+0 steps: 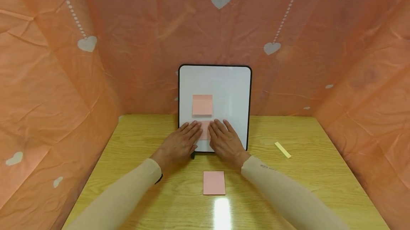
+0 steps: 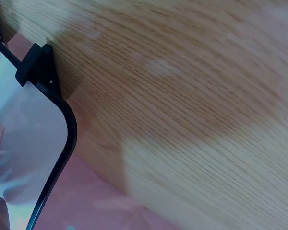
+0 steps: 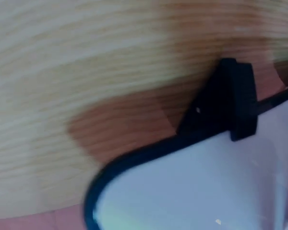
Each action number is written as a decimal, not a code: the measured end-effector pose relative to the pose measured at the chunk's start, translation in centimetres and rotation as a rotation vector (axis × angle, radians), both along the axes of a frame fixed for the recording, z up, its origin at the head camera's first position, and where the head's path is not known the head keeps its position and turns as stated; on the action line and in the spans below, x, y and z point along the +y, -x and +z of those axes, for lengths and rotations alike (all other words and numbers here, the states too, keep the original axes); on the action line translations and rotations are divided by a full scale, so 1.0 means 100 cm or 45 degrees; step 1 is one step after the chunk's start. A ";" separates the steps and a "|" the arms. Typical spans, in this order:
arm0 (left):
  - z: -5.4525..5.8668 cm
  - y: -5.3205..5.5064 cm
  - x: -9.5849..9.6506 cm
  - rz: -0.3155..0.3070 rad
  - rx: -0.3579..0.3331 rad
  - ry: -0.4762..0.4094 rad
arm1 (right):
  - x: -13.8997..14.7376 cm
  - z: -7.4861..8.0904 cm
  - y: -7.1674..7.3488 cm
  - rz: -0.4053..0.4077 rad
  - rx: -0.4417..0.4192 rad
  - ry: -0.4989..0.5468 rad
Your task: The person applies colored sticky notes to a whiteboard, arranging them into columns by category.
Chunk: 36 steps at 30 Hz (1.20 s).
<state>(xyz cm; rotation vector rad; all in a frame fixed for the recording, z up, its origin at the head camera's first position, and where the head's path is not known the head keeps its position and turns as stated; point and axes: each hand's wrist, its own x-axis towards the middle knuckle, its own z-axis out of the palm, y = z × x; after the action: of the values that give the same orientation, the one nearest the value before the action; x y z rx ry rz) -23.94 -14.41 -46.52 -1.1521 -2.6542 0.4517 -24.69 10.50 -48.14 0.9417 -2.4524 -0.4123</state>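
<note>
A whiteboard (image 1: 237, 94) with a black frame stands upright on the table. One pink sticky note (image 1: 202, 105) is on its left half. Below it, a second pink sticky note (image 1: 205, 134) lies flat on the board, partly covered by fingers at both sides. My left hand (image 1: 180, 142) rests on this lower note's left edge with fingers straight. On the note's right edge lies my right hand (image 1: 225, 141), its fingers also extended. Only a sliver of the left hand appears in the left wrist view, next to the board's corner.
A pink sticky-note pad (image 1: 214, 183) lies on the wooden table (image 1: 153, 201) in front of the board. To the right is a narrow yellow strip (image 1: 283, 150). Black feet (image 2: 41, 69) hold the board's lower edge. Orange cloth (image 1: 144, 45) with white hearts surrounds the table.
</note>
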 end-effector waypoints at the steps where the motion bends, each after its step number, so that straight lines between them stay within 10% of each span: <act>1: 0.001 0.000 0.000 -0.005 0.001 0.001 | -0.001 0.001 0.001 0.019 -0.003 0.000; 36: 0.014 0.004 -0.003 -0.012 0.030 0.056 | -0.003 0.009 0.006 0.022 -0.034 -0.183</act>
<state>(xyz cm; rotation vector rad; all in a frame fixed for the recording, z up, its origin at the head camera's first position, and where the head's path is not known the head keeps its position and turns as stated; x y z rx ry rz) -24.34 -14.73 -45.13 -1.1641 -2.6303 0.5215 -25.26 10.19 -47.29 1.0326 -2.4633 -0.5803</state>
